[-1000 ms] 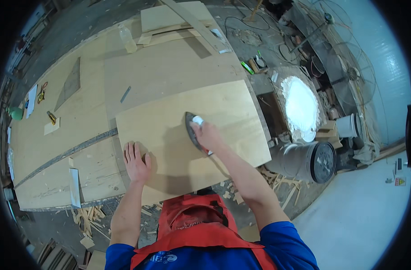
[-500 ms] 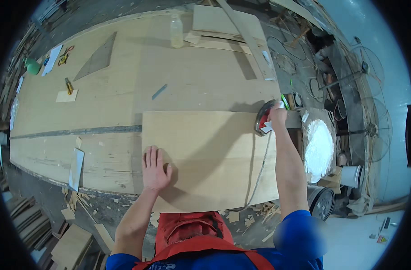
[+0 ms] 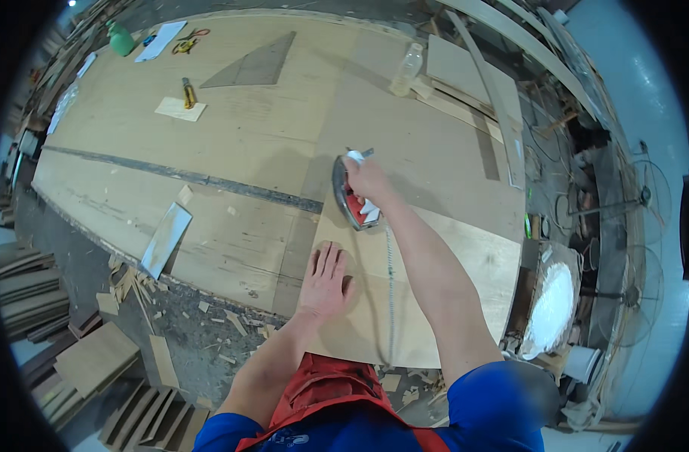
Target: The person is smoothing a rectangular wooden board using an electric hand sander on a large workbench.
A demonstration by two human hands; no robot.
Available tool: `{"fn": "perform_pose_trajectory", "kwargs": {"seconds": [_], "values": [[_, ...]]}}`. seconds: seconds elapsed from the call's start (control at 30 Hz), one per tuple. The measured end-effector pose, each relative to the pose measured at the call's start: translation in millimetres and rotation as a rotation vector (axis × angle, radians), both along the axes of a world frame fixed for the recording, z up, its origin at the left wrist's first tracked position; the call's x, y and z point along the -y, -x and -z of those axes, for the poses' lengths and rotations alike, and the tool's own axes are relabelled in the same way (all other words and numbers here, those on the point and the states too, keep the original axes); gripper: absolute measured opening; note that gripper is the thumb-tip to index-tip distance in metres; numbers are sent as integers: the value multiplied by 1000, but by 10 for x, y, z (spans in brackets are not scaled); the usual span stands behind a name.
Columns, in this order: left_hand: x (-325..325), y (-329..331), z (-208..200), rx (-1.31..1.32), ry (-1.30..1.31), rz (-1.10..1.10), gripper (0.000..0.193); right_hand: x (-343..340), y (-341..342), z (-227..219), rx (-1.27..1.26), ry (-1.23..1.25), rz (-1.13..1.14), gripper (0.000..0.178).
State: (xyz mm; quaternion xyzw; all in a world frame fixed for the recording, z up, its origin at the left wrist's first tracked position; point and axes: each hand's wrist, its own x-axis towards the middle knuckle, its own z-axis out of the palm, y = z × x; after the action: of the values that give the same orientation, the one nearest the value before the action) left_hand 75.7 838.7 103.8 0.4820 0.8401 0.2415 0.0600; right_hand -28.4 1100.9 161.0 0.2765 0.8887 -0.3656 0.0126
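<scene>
Pale wood panel (image 3: 461,260): left hand (image 3: 326,290) flat on it, likely bracing. Right hand (image 3: 367,181) grip wraps iron (image 3: 350,202) handle, likely for steering.

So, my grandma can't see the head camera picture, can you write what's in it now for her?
A person's right hand holds an iron over the far left part of a pale wooden sheet, while the left hand lies flat near its left edge. The big worktable also holds a clear bottle and a green bottle.

A green bottle (image 3: 120,39) is near white paper (image 3: 160,42), and a clear bottle (image 3: 407,69) stands beside stacked boards (image 3: 454,66).
</scene>
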Motion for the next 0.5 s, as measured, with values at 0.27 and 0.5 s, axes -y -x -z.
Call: {"fn": "perform_pose_trajectory", "kwargs": {"seconds": [0.27, 0.5], "values": [[-24, 17, -75, -62, 40, -15, 69, -629, -371, -22, 130, 462, -63, 41], [-158, 38, -156, -63, 53, 0, 69, -2148, -2316, -128, 202, 199, 222, 42]]}}
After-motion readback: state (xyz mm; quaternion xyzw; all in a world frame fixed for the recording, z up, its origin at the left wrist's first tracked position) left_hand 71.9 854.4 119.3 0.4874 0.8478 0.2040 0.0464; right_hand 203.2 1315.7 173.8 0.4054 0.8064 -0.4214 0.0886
